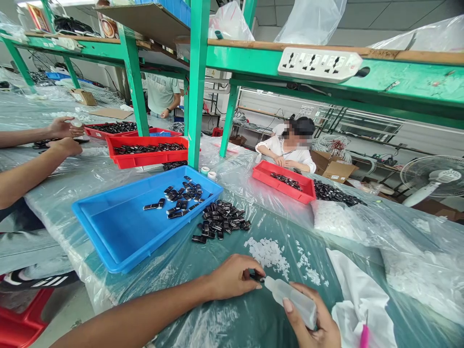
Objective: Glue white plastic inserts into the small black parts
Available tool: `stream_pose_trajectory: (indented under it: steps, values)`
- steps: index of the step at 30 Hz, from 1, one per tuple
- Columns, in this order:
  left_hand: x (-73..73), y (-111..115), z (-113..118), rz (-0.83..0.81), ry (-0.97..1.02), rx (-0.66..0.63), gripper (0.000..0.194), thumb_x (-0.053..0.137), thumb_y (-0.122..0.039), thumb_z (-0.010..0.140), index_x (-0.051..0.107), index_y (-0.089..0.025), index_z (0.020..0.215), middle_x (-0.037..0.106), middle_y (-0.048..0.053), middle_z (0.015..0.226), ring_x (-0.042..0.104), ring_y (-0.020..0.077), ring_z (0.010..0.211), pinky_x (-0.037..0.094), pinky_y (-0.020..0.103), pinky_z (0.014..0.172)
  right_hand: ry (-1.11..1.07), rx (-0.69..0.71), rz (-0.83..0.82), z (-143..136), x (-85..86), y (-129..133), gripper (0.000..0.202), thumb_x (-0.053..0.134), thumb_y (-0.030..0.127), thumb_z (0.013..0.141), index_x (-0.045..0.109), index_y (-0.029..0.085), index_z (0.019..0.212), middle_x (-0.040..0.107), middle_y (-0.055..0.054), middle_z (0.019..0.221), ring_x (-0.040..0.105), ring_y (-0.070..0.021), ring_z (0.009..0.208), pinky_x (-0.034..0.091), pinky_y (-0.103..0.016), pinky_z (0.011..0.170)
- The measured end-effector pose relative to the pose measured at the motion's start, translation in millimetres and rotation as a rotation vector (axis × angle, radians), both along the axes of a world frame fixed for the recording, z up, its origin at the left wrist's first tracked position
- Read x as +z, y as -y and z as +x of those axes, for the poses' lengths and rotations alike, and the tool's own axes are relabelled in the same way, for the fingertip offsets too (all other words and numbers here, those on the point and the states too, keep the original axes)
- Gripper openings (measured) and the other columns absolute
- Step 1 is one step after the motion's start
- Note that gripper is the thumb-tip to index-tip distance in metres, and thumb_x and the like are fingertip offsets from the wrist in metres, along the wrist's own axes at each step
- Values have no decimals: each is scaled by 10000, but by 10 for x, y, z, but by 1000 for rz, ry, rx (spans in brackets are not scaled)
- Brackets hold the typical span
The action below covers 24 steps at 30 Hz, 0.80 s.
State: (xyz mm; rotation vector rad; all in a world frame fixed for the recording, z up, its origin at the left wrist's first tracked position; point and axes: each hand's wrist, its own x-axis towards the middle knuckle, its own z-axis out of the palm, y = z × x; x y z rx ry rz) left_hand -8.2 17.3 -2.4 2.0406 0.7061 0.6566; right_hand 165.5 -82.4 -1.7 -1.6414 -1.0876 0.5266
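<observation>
Bottle (295, 302) & small black piece (256, 276) are both in the hands, low & just R of centre, over the sheet-covered worktop (290, 227).

Key relation: bottle's long axis runs on a slant, base nearer the wearer & to the R, narrow tip pointing fwd-L, straight at the black piece. Tip & piece are v. close; can't tell if they actually touch. Piece lies L of the bottle, on the tip side; its own axis is hard to read, mostly covered by fingers. L hand (235, 279) is nearer the piece, R hand (316, 316) nearer the bottle's base.

L hand: thumb & fingertips brought together in a pinch, piece btwn them, its end sticking out twd the tip. R hand: fingers curled round the bottle's body, thumb along the near side, opened only as wide as the bottle.

Rel. to the hands: white bits (268, 255) lie in a loose heap just past the L hand's fingertips; black pile (223, 220) is farther fwd, slightly L, just beside the blue tray (119, 234), which has more black pieces at its far R end. White cloth (357, 285) is R of the R hand, w/ a pink-handled tool (364, 336) at its near edge.
</observation>
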Motion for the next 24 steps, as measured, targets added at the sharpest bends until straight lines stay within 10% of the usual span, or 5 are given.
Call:
stream_pose_trajectory:
  steps: [24]
  values:
    - [-5, 14, 31, -188, 184, 13, 199, 647, -271, 754, 624, -158, 916, 603, 60, 960, 576, 113, 671, 415, 183, 556, -801, 143, 19, 107, -38, -142, 348, 590, 487, 776, 583, 173, 926, 324, 82, 470, 311, -81, 418, 328, -246, 464]
